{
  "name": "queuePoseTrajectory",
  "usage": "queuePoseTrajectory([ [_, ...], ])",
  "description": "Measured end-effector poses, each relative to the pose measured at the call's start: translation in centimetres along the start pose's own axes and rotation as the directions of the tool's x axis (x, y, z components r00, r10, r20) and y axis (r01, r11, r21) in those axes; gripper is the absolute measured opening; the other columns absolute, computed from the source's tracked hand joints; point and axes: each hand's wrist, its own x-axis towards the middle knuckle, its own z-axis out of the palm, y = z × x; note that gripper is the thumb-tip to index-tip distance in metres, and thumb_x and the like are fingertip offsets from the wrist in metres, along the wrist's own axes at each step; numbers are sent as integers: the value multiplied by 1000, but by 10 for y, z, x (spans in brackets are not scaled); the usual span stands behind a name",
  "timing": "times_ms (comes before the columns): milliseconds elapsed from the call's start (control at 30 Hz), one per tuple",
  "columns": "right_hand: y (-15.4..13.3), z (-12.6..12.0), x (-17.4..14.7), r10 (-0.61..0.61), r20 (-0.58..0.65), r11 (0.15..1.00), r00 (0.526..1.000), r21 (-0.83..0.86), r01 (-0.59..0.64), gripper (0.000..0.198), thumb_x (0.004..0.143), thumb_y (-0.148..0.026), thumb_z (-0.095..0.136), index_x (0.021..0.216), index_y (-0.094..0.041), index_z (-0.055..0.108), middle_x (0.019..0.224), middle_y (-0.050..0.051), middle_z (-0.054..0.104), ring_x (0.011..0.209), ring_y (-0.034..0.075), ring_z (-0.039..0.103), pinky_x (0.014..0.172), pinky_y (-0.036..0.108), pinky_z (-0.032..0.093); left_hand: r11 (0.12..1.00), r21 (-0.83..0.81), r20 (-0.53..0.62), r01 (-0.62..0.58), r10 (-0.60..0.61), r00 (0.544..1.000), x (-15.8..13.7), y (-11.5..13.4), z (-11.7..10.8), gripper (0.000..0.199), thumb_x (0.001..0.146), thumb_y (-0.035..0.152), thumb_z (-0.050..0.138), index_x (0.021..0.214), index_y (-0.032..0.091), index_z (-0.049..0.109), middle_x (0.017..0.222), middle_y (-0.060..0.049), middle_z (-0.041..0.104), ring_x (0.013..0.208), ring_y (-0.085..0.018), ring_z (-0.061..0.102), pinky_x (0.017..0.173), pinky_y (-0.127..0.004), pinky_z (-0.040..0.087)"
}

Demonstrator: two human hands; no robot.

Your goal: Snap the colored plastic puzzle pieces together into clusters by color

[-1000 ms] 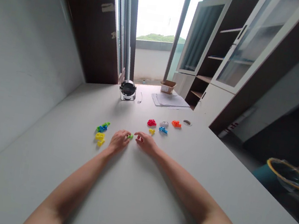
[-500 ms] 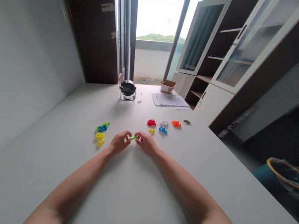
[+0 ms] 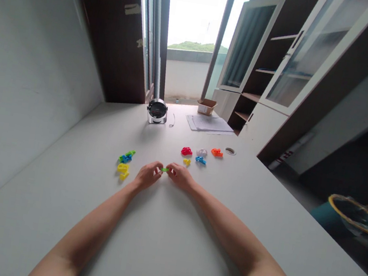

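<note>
A small green plastic piece (image 3: 164,169) is pinched between the fingertips of both hands just above the white table (image 3: 163,227). My left hand (image 3: 148,175) holds its left end and my right hand (image 3: 181,177) holds its right end. To the left lie a green and blue piece (image 3: 126,156) and a yellow piece (image 3: 123,170). Beyond my right hand sit a small yellow piece (image 3: 186,161), a red piece (image 3: 186,151), a grey piece (image 3: 201,152), a blue piece (image 3: 200,160) and an orange piece (image 3: 217,152).
A round black and silver device (image 3: 157,110), a stack of papers (image 3: 209,124) and a small cardboard box (image 3: 206,106) stand at the table's far end. Cabinets with glass doors rise at the right. A bin (image 3: 354,217) sits on the floor at the right.
The green piece went from beside my left fingertips to between both hands, now pinched at each end. My arms have barely shifted.
</note>
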Motion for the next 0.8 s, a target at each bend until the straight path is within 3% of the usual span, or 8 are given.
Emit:
queuePoseTrajectory([
  [800,0,0,1,7,18,1000,1000,10,-8,12,92,-21,58,100,-20,67,87,1,63,65,9,52,65,21,38,999,-13,-23,-32,32,999,2,-4,3,28,86,15,55,111,24,64,99,0,73,74,-11,66,76,-25,52],
])
